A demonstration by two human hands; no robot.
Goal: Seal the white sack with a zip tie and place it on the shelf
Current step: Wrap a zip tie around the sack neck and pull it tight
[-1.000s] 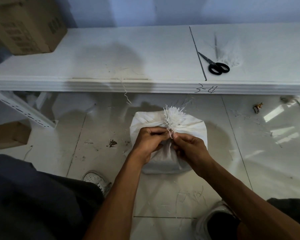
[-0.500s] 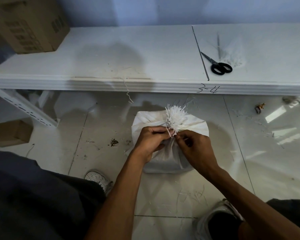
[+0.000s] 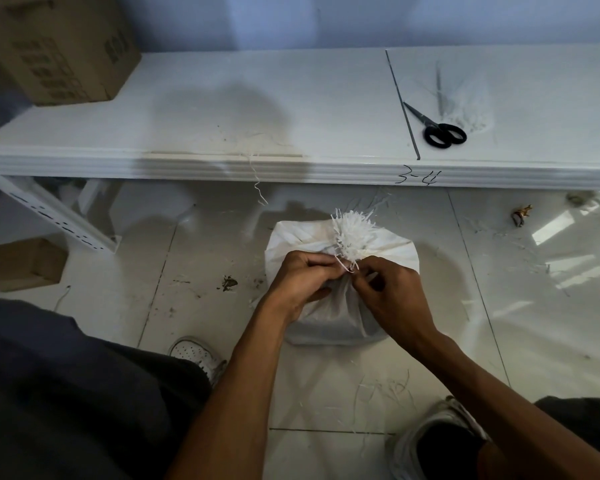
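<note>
1. Nearest: two forearms reach forward from the bottom edge, dark trousers and white sneakers [image 3: 201, 356] either side on the tiled floor [image 3: 520, 306].
2. Left hand [image 3: 300, 284] is closed on the gathered neck of the white sack [image 3: 329, 317], fingers curled around the bunched fabric from the left.
3. Right hand [image 3: 392, 294] is pinched narrow just right of the neck – it has slid a little to the right compared with a second ago, thumb and forefinger tight on what looks like the thin white zip tie [image 3: 347, 266]; too small to be sure.
4. That shift suggests the tie is being drawn snug – sealing seems under way, not finished.
5. Sack stands on the floor directly under both hands, its frayed white tuft [image 3: 352, 230] sticking up just beyond the fingers.
6. Farther: the white shelf [image 3: 257, 109] is well apart from the sack; placing not yet done.
7. On the shelf: black scissors [image 3: 437, 128] right, cardboard box [image 3: 56, 46] far left.
</note>
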